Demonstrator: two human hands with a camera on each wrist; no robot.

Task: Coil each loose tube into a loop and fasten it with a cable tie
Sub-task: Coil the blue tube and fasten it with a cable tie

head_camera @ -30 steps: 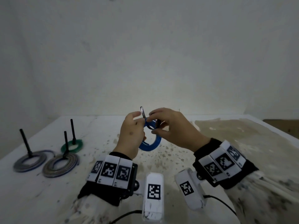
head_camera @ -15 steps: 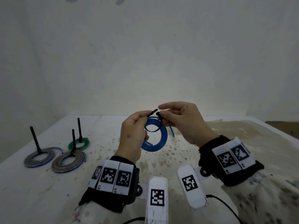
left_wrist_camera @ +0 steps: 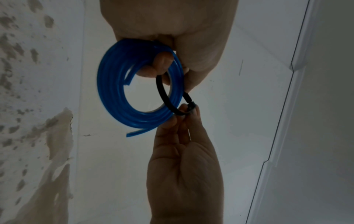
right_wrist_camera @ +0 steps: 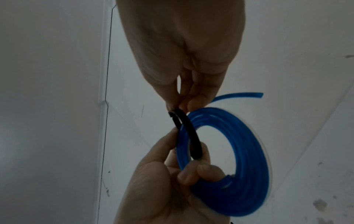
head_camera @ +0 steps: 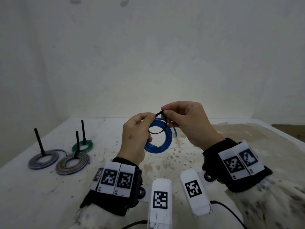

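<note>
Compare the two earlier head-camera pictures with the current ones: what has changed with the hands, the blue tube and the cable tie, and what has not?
The black cable tie, upright a second ago, now loops round the blue coil. The right hand pinches its head end, the left hand its tail. Both hands rose slightly. The left hand still grips the coil; three tied coils stayed put.

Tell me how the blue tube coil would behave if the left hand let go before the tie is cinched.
The blue tube coil looks springy: one end already strays outward, so it would probably unwind. The black cable tie still hangs as a wide loop, so it likely would not hold.
</note>
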